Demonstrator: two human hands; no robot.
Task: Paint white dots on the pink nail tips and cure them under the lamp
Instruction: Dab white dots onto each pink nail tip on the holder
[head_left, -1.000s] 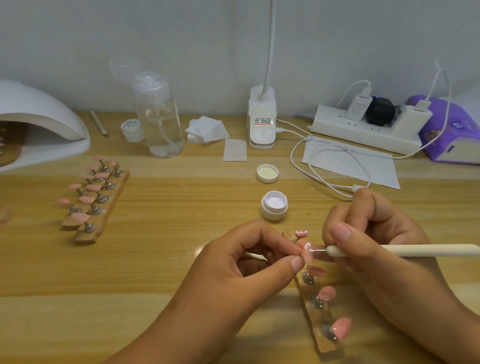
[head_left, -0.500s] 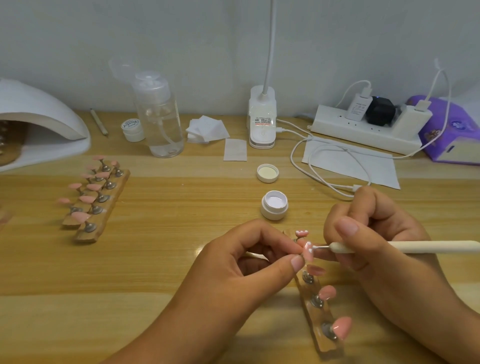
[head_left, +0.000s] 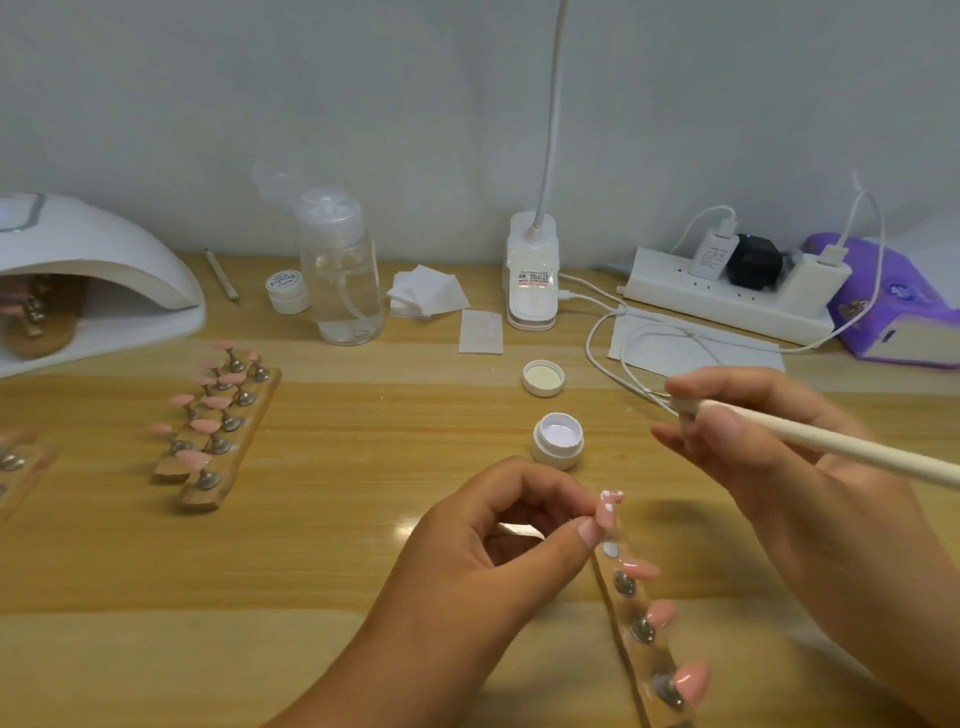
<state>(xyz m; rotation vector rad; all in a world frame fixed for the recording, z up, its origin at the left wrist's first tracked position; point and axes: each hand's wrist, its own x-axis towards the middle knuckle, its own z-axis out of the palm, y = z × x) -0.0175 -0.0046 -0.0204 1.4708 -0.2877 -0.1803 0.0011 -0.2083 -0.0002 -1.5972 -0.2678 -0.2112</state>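
Observation:
My left hand (head_left: 498, 540) pinches a pink nail tip (head_left: 605, 512) with white dots on it, just above a clear holder strip (head_left: 631, 613) that carries three more pink tips. My right hand (head_left: 769, 457) grips a cream dotting pen (head_left: 831, 441), raised up and to the right of the tip, its point near an open white gel jar (head_left: 557, 439). The white curing lamp (head_left: 88, 270) stands at the far left with a strip of tips inside. Two wooden strips of pink tips (head_left: 218, 415) lie left of centre.
The jar's lid (head_left: 543, 378) lies behind the jar. A clear pump bottle (head_left: 340, 280), a small white pot (head_left: 285, 291), cotton pads (head_left: 426, 296), a desk lamp base (head_left: 532, 275), a power strip (head_left: 727, 291) with cables and a purple tissue pack (head_left: 893, 306) line the back.
My right hand has lifted the pen away from the nail tip, up and to the right toward the jar. My left hand still holds the tip in place.

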